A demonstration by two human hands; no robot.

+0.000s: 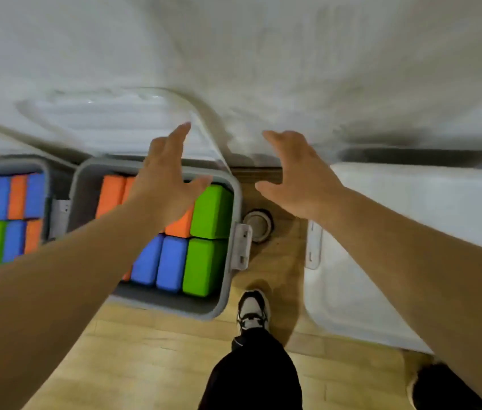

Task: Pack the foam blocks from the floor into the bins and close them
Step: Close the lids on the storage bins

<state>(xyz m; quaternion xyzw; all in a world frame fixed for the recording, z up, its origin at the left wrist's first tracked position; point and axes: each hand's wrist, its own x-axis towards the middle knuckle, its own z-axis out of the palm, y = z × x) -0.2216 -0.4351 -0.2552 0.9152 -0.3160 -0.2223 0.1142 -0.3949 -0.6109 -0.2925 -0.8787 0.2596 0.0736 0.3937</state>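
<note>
Clear lid [115,122] stands behind the filled bin [237,199] — shoe [253,310] and lidded bin [411,217] beside.

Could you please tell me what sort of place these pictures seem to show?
Probably an indoor activity or storage room, perhaps a studio: it has a light wooden floor, a plain white wall, and grey bins of coloured foam blocks lined up against that wall.
</note>
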